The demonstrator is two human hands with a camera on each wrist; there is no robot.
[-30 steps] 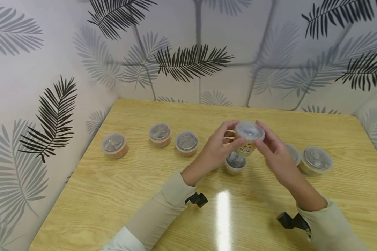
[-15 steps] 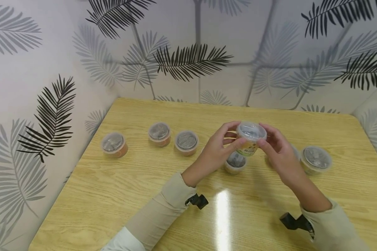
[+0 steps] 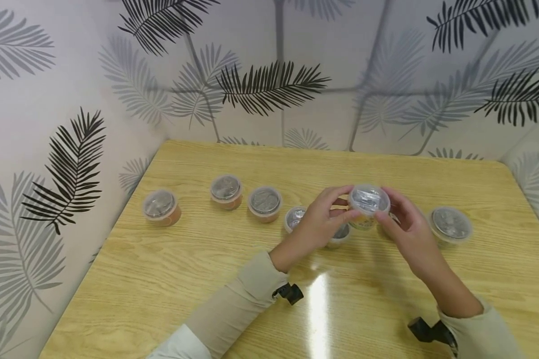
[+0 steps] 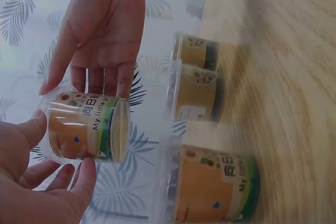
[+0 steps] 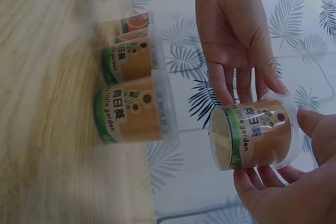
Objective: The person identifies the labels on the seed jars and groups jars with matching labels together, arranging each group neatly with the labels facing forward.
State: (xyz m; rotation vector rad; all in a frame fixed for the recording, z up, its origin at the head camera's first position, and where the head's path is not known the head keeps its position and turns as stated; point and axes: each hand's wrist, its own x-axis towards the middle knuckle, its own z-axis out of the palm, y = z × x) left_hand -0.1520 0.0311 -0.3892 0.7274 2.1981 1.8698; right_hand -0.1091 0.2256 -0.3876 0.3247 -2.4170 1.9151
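Observation:
A small clear-lidded plastic cup point(image 3: 369, 199) is held upright above the table by both hands. My left hand point(image 3: 318, 219) grips its left side, thumb at the front. My right hand point(image 3: 410, 237) grips the opposite side, also with its thumb in front. In the left wrist view the cup point(image 4: 86, 127) has an orange and green label reading "My little garden", and the bottom looks pale. Two similar cups, one with a foil-like top point(image 3: 295, 217) and another point(image 3: 339, 237), stand beside and below my left hand, partly hidden by it.
Three lidded cups stand on the left of the wooden table point(image 3: 184, 284): one far left point(image 3: 160, 205), two nearer the middle point(image 3: 226, 190) point(image 3: 265, 202). Another cup point(image 3: 450, 224) stands right of my right hand. A leaf-patterned wall point(image 3: 251, 119) rises behind the table.
Both hands have carried the cup slightly right and nearer to me. A cup left of my left hand has come into fuller view; one beside my right hand is now mostly covered.

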